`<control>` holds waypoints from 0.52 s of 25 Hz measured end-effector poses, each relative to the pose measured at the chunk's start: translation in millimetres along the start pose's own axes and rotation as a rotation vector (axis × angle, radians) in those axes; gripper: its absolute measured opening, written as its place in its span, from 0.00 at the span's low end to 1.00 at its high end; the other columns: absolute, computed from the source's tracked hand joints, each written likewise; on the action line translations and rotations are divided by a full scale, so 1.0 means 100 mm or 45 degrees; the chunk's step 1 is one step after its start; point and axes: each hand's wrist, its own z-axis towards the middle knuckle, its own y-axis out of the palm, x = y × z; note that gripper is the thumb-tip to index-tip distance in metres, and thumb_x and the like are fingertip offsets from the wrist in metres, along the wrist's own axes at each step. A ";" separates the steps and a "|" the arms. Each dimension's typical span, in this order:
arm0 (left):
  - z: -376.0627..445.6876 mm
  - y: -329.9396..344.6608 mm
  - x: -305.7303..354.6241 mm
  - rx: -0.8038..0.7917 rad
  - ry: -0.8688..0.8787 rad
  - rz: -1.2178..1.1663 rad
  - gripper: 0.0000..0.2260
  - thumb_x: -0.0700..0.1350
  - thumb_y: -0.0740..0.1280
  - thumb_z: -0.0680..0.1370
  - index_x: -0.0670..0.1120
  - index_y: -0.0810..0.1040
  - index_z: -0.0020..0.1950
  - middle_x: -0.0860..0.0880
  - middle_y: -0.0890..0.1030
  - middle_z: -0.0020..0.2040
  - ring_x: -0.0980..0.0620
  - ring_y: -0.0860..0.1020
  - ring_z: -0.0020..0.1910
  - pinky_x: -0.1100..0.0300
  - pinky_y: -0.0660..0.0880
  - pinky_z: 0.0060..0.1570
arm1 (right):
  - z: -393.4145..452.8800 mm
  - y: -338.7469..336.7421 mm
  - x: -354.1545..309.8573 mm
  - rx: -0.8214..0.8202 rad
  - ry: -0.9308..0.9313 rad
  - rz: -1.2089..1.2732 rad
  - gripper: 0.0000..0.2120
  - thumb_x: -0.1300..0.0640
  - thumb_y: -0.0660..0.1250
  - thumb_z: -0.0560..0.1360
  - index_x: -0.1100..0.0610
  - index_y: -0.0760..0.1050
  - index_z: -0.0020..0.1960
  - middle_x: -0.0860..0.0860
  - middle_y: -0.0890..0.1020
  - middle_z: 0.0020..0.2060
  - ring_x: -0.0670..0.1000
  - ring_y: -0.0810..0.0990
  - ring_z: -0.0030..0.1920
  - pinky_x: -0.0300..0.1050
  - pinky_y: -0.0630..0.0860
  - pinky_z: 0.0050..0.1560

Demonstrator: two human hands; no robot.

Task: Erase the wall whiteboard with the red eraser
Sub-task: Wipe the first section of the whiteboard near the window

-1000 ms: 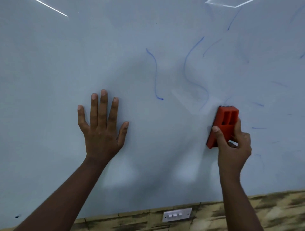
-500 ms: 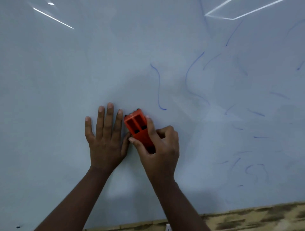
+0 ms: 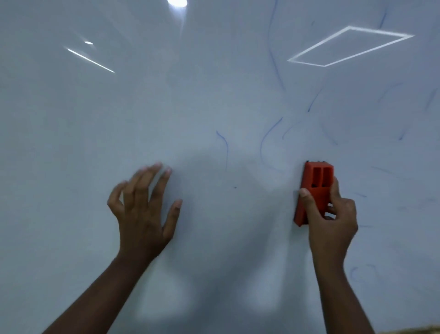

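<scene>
The wall whiteboard (image 3: 214, 83) fills almost the whole view. Thin blue marker lines (image 3: 266, 145) curve over its middle and right side. My right hand (image 3: 331, 221) grips the red eraser (image 3: 313, 188), which stands upright and is pressed flat against the board at centre right. Its back shows two dark rectangular slots. My left hand (image 3: 145, 209) is at centre left with fingers spread and slightly curled, fingertips at the board, holding nothing. It is blurred from motion.
Ceiling lights reflect in the board: a bright spot (image 3: 177, 2) at the top, a streak (image 3: 90, 59) at upper left, a rectangular outline (image 3: 350, 46) at upper right. A sliver of brown wall (image 3: 409, 331) shows at the bottom right corner.
My right hand swept the eraser from beside my left hand back to the right. The left hand lifted its palm off the board and curled its fingers. The view tilted upward.
</scene>
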 end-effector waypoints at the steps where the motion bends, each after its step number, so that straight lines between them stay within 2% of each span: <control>1: 0.24 -0.05 -0.06 0.035 -0.021 0.018 0.26 0.53 0.62 0.86 0.42 0.69 0.81 0.41 0.68 0.81 0.41 0.65 0.81 0.38 0.59 0.74 | 0.10 0.01 -0.06 0.004 -0.026 -0.026 0.35 0.38 0.72 0.74 0.43 0.68 0.78 0.52 0.73 0.51 0.38 0.77 0.46 0.53 0.82 0.54; 4: 0.94 -0.09 -0.24 0.070 -0.066 0.088 0.29 0.54 0.60 0.87 0.42 0.60 0.85 0.39 0.58 0.85 0.39 0.56 0.85 0.35 0.53 0.79 | 0.18 0.25 -0.34 0.037 -0.171 -0.084 0.34 0.38 0.72 0.76 0.46 0.69 0.78 0.52 0.72 0.46 0.47 0.75 0.41 0.53 0.80 0.50; 7: 1.14 0.01 -0.22 -0.030 -0.018 0.172 0.31 0.56 0.55 0.88 0.42 0.53 0.87 0.39 0.52 0.86 0.39 0.51 0.86 0.32 0.48 0.81 | -0.18 0.66 -0.60 -0.029 -0.442 -0.164 0.32 0.38 0.71 0.75 0.52 0.75 0.74 0.52 0.71 0.42 0.54 0.75 0.40 0.54 0.77 0.42; 13: 1.09 0.09 -0.28 -0.035 0.015 0.181 0.28 0.52 0.52 0.89 0.42 0.51 0.87 0.41 0.51 0.87 0.41 0.50 0.86 0.34 0.46 0.82 | -0.72 1.17 -1.02 -0.179 -0.822 -0.229 0.33 0.34 0.70 0.75 0.54 0.77 0.72 0.52 0.75 0.43 0.50 0.72 0.42 0.46 0.77 0.37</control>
